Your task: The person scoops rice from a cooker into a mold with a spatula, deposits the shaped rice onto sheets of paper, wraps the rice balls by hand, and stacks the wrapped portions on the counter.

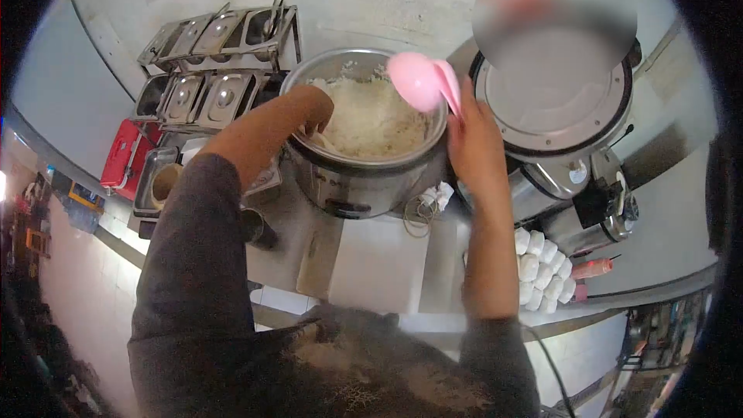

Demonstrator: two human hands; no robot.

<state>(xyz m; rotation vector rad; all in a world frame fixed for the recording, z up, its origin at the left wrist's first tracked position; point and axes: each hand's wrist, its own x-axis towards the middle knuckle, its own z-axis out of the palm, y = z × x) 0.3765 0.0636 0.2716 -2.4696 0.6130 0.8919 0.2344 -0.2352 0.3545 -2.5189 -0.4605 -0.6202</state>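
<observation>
We hold the scoop [414, 81], probably light, stiff plastic, by its handle [450, 91], the surest place, in our right hand [475, 142]; our left hand's [315, 107] grip inside the pot [379, 179] we cannot tell.

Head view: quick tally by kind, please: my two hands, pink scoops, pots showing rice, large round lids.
Left hand plus right hand: 2
Pink scoop: 1
Rice pot: 1
Large round lid: 1
Total: 5

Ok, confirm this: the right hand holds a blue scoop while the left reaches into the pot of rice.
Wrong colour: the head view shows a pink scoop. The right hand does hold it while the left hand reaches into the pot of rice.
</observation>
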